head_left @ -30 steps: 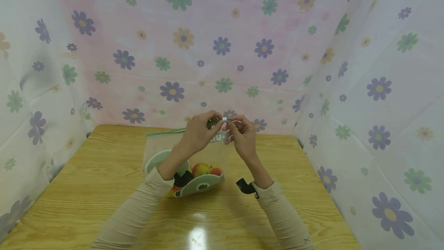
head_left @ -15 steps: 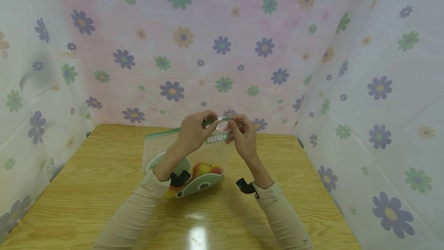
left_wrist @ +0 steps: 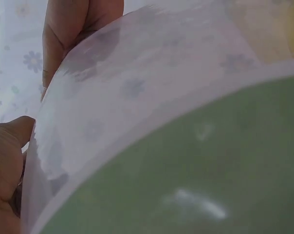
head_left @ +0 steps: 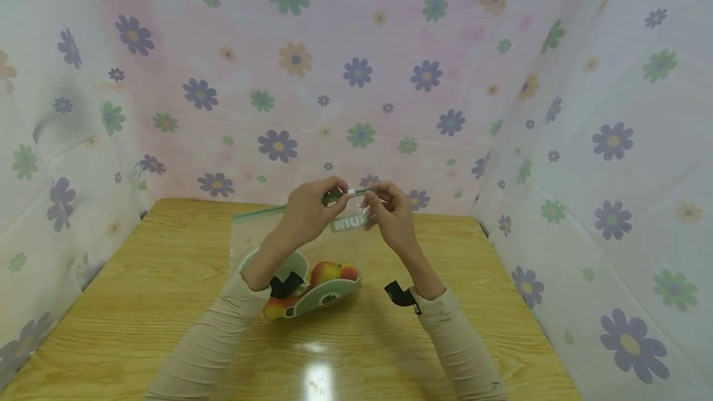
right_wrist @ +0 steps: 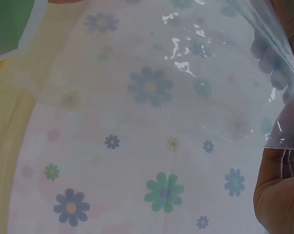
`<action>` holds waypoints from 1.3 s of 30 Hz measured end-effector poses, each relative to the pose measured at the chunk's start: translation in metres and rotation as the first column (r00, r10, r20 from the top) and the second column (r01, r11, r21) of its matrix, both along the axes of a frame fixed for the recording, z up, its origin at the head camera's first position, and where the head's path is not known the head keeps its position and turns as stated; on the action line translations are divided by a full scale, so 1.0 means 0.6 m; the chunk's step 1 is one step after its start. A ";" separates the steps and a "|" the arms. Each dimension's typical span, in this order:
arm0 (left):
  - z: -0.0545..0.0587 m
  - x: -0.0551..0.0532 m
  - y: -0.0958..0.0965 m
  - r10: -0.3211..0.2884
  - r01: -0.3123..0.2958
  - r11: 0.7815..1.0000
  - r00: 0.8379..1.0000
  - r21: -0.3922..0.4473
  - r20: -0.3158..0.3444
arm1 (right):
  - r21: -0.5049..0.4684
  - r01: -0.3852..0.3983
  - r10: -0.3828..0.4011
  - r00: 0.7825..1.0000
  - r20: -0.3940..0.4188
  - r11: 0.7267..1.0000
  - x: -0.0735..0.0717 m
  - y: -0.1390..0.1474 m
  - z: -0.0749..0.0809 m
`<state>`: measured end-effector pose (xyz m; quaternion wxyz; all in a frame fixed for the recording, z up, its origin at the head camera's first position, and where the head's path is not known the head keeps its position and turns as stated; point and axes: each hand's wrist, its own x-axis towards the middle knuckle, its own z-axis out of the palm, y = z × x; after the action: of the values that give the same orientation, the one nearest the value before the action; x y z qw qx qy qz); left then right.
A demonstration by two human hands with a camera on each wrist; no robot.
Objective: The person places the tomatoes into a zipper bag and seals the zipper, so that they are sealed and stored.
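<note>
A clear zip bag (head_left: pixel 253 234) with a green zip edge, green printed patches and a "NIU" label stands on the table. Red-yellow fruits (head_left: pixel 325 273) lie inside at its bottom. At the top edge my left hand (head_left: pixel 311 208) pinches the zip beside a small white slider (head_left: pixel 351 191). My right hand (head_left: pixel 393 215) pinches the zip's right end, a short way from the left fingertips. The left wrist view is mostly filled by the bag's green print (left_wrist: pixel 210 156). In the right wrist view, fingers (right_wrist: pixel 278 78) show through the clear film (right_wrist: pixel 137 53).
The wooden table (head_left: pixel 462 327) extends around the bag. Flower-patterned cloth (head_left: pixel 390 36) hangs behind and along both sides. Black wrist camera mounts (head_left: pixel 400 294) stick out from both cuffs, the left one in front of the bag.
My left hand has slid a little to the left along the zip with the white slider, uncovering more of the "NIU" label. The right hand keeps its pinch at the right end.
</note>
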<state>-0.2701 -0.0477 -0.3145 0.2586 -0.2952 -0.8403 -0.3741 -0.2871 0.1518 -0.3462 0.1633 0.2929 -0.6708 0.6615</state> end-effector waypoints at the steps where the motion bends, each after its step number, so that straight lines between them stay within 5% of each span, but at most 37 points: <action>1: -0.001 -0.001 0.001 0.002 -0.002 1.000 1.000 -0.003 -0.004 | 0.003 0.006 -0.006 1.000 -0.003 1.000 0.000 -0.001 0.000; 7: -0.003 -0.002 -0.003 0.029 -0.030 0.999 0.999 -0.032 -0.042 | -0.001 0.042 -0.042 0.998 -0.045 0.999 0.000 -0.002 -0.002; 25: -0.008 0.002 -0.053 0.035 -0.035 0.999 0.999 -0.038 -0.011 | -0.063 0.066 -0.072 0.993 -0.091 0.996 -0.004 0.009 -0.012; 39: -0.017 -0.008 -0.111 0.089 -0.089 0.996 0.996 0.002 -0.002 | -0.137 0.087 -0.094 0.994 -0.049 0.987 -0.009 0.016 -0.014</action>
<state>-0.2748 -0.1140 -0.3249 0.2762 -0.2577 -0.8519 -0.3627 -0.2927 0.1617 -0.3549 0.2310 0.2686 -0.6327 0.6886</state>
